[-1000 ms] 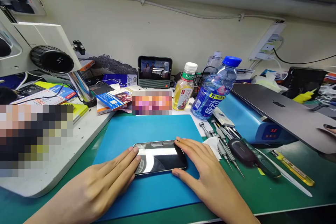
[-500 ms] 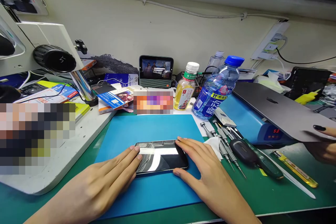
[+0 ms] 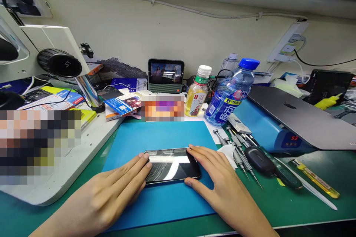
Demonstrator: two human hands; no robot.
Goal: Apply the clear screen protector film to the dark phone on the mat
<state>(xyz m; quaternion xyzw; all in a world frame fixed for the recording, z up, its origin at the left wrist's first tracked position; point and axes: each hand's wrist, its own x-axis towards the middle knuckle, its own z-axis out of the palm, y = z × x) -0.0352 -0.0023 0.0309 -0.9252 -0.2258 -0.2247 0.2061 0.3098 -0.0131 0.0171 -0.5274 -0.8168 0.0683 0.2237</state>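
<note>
A black smartphone [image 3: 172,165] with a cracked, glossy screen lies face up on a blue work mat [image 3: 158,137]. My left hand [image 3: 111,192] rests flat on the mat with fingers stretched out, the fingertips touching the phone's left end. My right hand [image 3: 219,181] lies spread over the phone's right end, fingers along its far right corner and thumb against its near edge. Neither hand lifts the phone; both press against it.
A microscope [image 3: 47,55] on a white base [image 3: 69,163] stands left. Behind the mat are a small screen [image 3: 166,75], a yellow drink bottle [image 3: 197,96] and a water bottle [image 3: 230,92]. Several screwdrivers [image 3: 239,153], a blue heating device [image 3: 267,129], a grey laptop [image 3: 300,114] and a yellow knife [image 3: 314,181] lie right.
Another person's hand with dark nails, seen at the right edge by the laptop, has gone out of view. My hands and the phone stay put.
</note>
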